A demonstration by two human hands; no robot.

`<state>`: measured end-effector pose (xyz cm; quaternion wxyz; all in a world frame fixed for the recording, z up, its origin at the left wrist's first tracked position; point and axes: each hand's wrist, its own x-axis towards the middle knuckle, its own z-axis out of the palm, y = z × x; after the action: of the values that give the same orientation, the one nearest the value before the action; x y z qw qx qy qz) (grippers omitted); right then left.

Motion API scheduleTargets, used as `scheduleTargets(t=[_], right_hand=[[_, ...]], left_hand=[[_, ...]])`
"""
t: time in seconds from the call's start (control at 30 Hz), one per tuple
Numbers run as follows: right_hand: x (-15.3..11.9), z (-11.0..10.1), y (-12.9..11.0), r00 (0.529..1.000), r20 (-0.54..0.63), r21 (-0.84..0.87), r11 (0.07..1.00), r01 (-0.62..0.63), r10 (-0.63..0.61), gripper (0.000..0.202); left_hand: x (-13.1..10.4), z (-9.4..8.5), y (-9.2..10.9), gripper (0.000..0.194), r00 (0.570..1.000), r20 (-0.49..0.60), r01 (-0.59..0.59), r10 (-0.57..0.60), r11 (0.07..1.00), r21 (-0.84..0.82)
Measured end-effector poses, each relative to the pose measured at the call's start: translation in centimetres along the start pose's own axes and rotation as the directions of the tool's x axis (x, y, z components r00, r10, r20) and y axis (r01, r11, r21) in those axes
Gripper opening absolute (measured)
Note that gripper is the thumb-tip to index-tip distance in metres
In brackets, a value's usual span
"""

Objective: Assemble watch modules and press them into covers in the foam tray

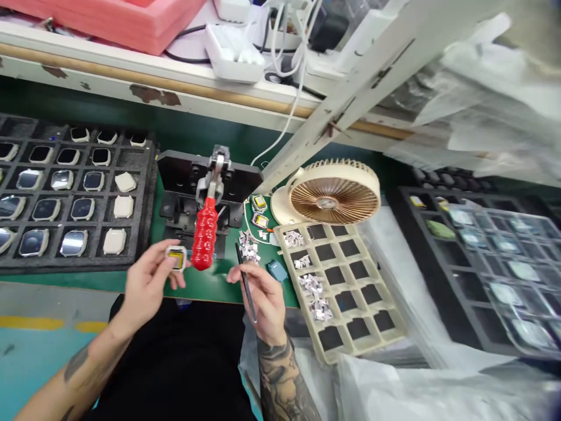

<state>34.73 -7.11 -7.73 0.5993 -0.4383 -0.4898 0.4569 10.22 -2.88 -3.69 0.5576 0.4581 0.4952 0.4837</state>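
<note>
Here's the left hand [151,278] pinching a watch case [176,258] between thumb and fingers, just left of the clamp handle [204,237], while the right hand [265,298] holds tweezers [248,287]. A light, steady rim grip should serve best, tweezers kept loose. And the textures: glossy, bumpy red handle; slim, dark tweezers; rounded-square case, pale-rimmed, yellow inside; little white scraps [249,247] piled near the right hand.
</note>
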Motion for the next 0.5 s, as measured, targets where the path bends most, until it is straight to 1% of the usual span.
scheduleTargets(t=[0.07, 0.1, 0.17, 0.23, 0.3, 0.43, 0.5], right_hand=[[0.3, 1.6, -0.4, 0.999, -0.021, -0.105, 0.994, 0.040, -0.043, 0.024], [0.4, 2.4, -0.6, 0.996, -0.051, -0.169, 0.983, 0.068, -0.078, 0.020], [0.5, 3.6, -1.1, 0.979, -0.094, -0.261, 0.954, 0.151, -0.180, 0.015], [0.5, 4.4, -1.2, 0.963, -0.085, -0.286, 0.932, 0.221, -0.254, 0.020], [0.5, 4.9, -0.8, 0.965, -0.078, -0.281, 0.934, 0.221, -0.252, 0.022], [-0.1, 5.2, 0.8, 0.980, -0.136, -0.319, 0.943, 0.096, -0.145, 0.019], [-0.5, 5.2, 1.5, 0.982, -0.150, -0.339, 0.939, 0.059, -0.116, 0.016]], left_hand=[[0.4, 1.3, -2.2, 0.047, 0.987, 0.082, 0.146, -0.140, 0.986, -0.080], [0.6, 1.7, -3.0, 0.050, 0.978, 0.112, 0.184, -0.174, 0.979, -0.089], [0.8, 2.0, -4.1, 0.051, 0.973, 0.139, 0.197, -0.187, 0.978, -0.063], [0.7, 1.9, -4.7, 0.049, 0.974, 0.148, 0.175, -0.173, 0.985, -0.001], [0.5, 1.8, -5.0, 0.048, 0.975, 0.157, 0.151, -0.158, 0.987, 0.055], [0.2, 1.6, -5.1, 0.046, 0.977, 0.156, 0.127, -0.143, 0.986, 0.109], [0.2, 1.5, -5.0, 0.046, 0.977, 0.162, 0.117, -0.137, 0.985, 0.127]])
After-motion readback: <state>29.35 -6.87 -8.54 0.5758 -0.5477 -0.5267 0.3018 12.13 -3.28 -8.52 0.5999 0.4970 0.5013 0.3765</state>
